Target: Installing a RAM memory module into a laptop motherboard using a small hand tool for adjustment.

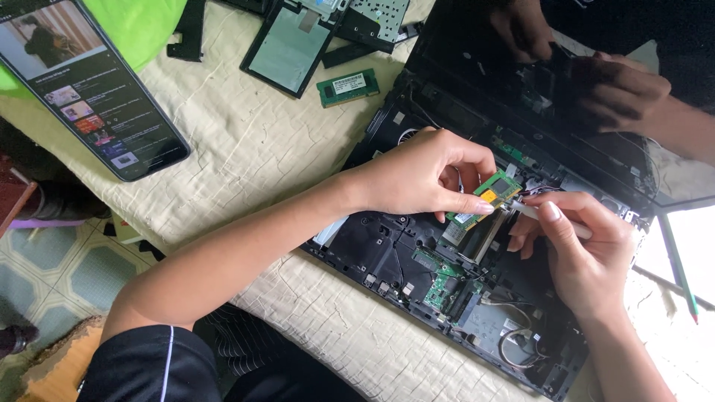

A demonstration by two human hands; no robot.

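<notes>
**Memory module held tilted at its slot in opened laptop**

Found the left hand (424, 179) pinching a small green memory module (497, 187) between thumb and fingertips, grip closed on its lower edge. Held tilted, upper end raised, just above the slot (477, 237) of the opened laptop base (387, 253). Noted the right hand (588, 257) closed around a slim white tool (547, 220), tip touching or just beside the module's edge; exact contact not discernible. Observed a second green module (348, 86) lying loose on the cloth-covered surface (246, 149), well apart, near a removed black panel (287, 48). Phone (93, 85) lit at the upper left. Judged as the module-at-slot stage. Next move judged to call for steady support of the board and light, controlled tool pressure, clear of nearby wiring.
</notes>
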